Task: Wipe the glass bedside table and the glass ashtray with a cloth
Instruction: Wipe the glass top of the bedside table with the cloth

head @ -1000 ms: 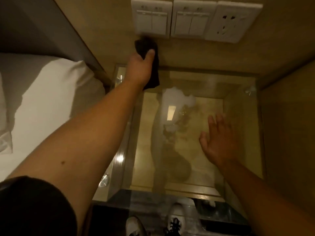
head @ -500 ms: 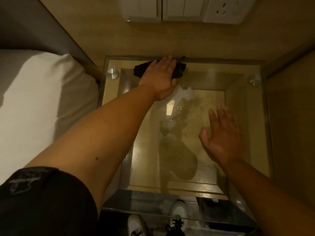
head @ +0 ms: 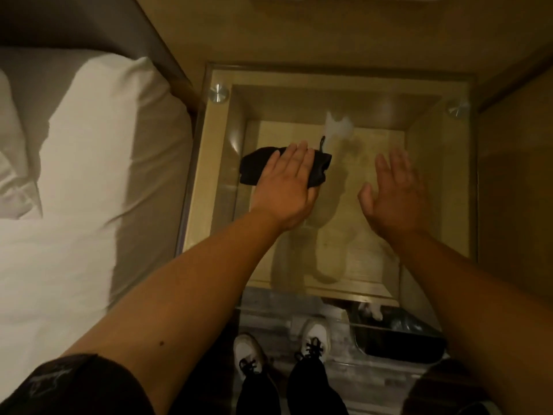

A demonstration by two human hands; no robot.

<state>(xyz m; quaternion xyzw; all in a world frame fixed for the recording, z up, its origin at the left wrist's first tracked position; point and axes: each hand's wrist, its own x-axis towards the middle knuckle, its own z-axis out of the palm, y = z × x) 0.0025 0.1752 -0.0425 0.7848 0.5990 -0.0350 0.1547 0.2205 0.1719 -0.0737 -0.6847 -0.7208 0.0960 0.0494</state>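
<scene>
Room: dim bedside corner, tan wall panel, glass bedside table set against it.
Left fingers: straight and together, pressing flat on the cloth.
Left hand: palm down over the table's left-centre.
Cloth: black, bunched, lying on the glass, a small loop sticking out at its right end.
Right hand: fingers spread and straight, holding nothing, over the table's right half; contact with the glass unclear.
Table look: clear top, round metal studs at far corners, pale reflections.
Beside table: white pillow to its left; white shoes in front of it.
Writing: none readable.
</scene>
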